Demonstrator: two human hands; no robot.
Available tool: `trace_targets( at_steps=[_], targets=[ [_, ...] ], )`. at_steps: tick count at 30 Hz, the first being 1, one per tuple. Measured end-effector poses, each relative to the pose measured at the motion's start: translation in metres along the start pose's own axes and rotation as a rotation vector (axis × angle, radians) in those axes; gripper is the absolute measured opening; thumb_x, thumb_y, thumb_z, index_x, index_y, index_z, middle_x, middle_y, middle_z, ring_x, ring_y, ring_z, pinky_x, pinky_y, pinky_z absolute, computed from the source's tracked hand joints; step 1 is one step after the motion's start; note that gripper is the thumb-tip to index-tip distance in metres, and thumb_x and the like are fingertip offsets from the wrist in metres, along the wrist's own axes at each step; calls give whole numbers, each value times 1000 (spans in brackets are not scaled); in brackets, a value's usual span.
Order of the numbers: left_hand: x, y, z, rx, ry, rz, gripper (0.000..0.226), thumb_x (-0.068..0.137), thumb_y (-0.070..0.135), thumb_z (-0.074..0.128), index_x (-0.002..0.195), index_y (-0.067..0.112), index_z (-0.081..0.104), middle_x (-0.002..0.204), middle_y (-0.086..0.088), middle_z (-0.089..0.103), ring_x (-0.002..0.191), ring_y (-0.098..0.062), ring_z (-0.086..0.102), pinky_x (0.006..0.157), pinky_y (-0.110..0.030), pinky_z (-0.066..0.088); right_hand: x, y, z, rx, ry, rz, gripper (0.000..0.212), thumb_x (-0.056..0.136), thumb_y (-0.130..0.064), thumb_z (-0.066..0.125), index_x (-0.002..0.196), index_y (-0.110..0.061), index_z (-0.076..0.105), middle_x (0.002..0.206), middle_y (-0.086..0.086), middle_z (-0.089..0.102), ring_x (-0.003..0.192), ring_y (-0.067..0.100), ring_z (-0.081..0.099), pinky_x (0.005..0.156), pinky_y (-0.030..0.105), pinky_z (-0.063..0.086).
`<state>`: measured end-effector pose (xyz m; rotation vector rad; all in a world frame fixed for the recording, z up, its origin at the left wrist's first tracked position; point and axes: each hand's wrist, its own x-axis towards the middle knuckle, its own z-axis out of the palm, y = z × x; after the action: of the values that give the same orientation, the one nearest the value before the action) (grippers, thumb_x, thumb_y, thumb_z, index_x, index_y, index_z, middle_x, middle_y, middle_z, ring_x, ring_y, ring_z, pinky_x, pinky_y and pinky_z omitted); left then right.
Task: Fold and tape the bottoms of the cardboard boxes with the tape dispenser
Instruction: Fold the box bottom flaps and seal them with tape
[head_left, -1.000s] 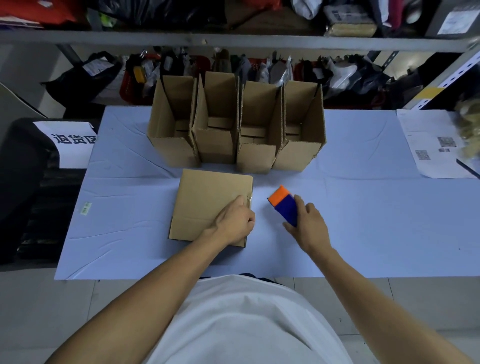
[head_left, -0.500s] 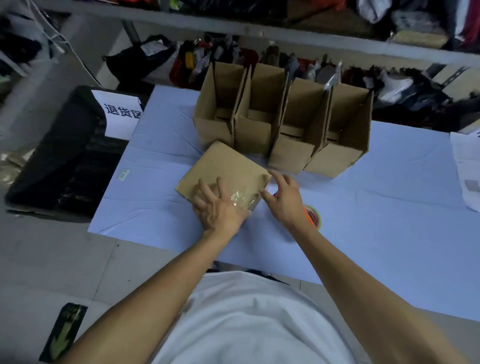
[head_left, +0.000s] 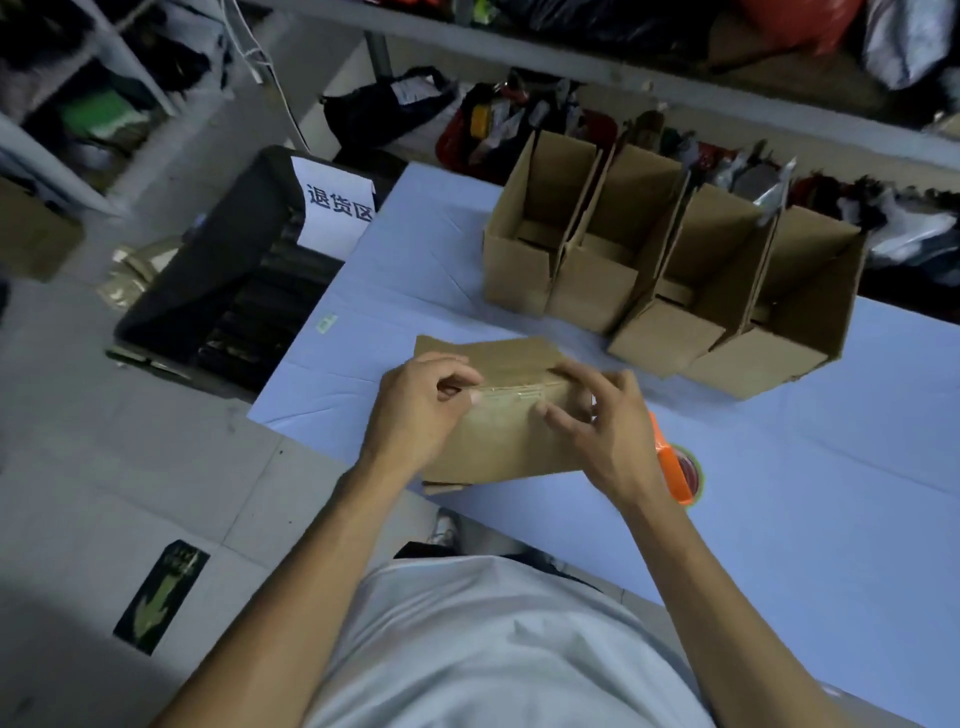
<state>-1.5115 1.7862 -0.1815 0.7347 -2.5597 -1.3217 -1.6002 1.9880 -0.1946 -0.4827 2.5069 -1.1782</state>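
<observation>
Both hands are on the cardboard box (head_left: 506, 436) that lies near the front edge of the table (head_left: 779, 519). The left hand (head_left: 421, 410) curls loosely at the box's left end, thumb and forefinger pinched close on the strip of clear tape (head_left: 514, 393) running along the box's upper edge. The right hand (head_left: 602, 426) is spread wider, fingers fanned and bent, fingertips pressing on the tape and the cardboard at the right end; it grips nothing.

Just beside the right wrist the orange tape dispenser (head_left: 678, 470) lies on the table's pale blue cover, partly hidden by the hand.

Further back four open boxes (head_left: 670, 275) stand in a row, touching one another, flaps up.

Left of the table, a white sheet (head_left: 335, 210) on a black bin (head_left: 228, 291) reads 退货区. On the floor lies a dark packet (head_left: 161, 595); its print is too blurred to read.
</observation>
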Motion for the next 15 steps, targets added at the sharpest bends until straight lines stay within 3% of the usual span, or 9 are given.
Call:
trace_targets(
  at_steps=[2,5,9,12,15],
  targets=[
    [4,0,-12,23,-123,-5,18,77,11,79,93,20,77,103,10,70,85,6,63,80,-6,47,-12,-9,2,-13,9,42,43,80,-44,76,122,-36,66,112,0,46,94,17,55,83,28,45],
    [9,-8,-20,44,-241,-6,17,82,12,75,98,19,78,101,12,69,89,12,59,83,-2,41,-18,-17,8,-89,-27,38,40,82,-40,75,120,-30,68,119,2,48,110,21,50,92,31,42],
    [9,-15,-11,-16,-117,66,16,85,9,72,99,15,78,102,6,71,95,-4,64,90,-16,47,-6,-36,25,-204,25,-160,24,89,-37,69,107,-24,75,124,1,62,116,25,49,100,39,38],
    [11,-20,0,-10,27,119,16,87,9,69,100,14,78,102,7,70,94,-9,65,89,-22,49,7,-48,41,-201,69,-125,21,93,-38,65,104,-26,77,110,-2,70,108,24,55,95,44,40],
    [20,-25,3,14,-15,155,23,88,14,68,110,17,74,114,8,62,105,-11,60,95,-21,44,22,-51,48,-216,114,-83,19,93,-36,65,106,-28,77,109,-4,71,107,23,54,94,39,39]
  ],
)
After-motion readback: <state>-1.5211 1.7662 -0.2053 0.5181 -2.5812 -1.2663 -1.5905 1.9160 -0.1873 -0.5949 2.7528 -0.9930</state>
